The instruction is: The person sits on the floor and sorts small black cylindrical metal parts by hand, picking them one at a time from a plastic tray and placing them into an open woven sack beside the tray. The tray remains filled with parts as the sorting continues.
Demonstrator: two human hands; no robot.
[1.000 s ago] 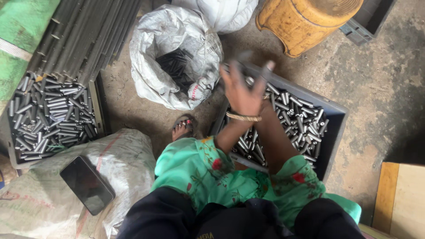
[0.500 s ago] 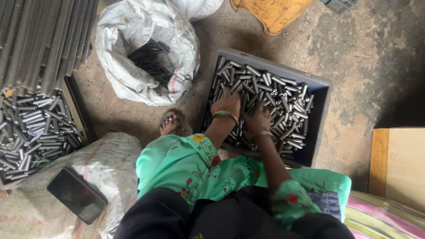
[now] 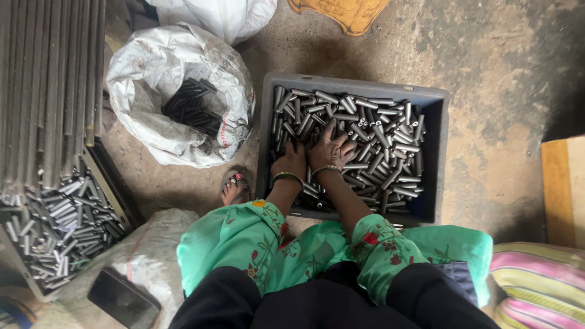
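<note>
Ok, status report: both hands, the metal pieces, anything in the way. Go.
Left hand and right hand both down in the grey crate, palms on the short metal tubes. Grip unclear. White sack of dark tubes sits left of the crate, apart. Nothing blocking.

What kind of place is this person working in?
Probably a small metal workshop. Both hands, left hand and right hand, rest in a grey crate of short metal tubes, with long metal rods stacked nearby on the bare concrete floor.

I'm looking down at a small metal workshop with a rough concrete floor (image 3: 487, 91). A grey crate (image 3: 434, 152) brims with short steel tubes (image 3: 378, 146) (cut to one length), long rods (image 3: 49, 79) lie stacked at the left, and a woven sack (image 3: 152, 73) holds darker pieces
</note>
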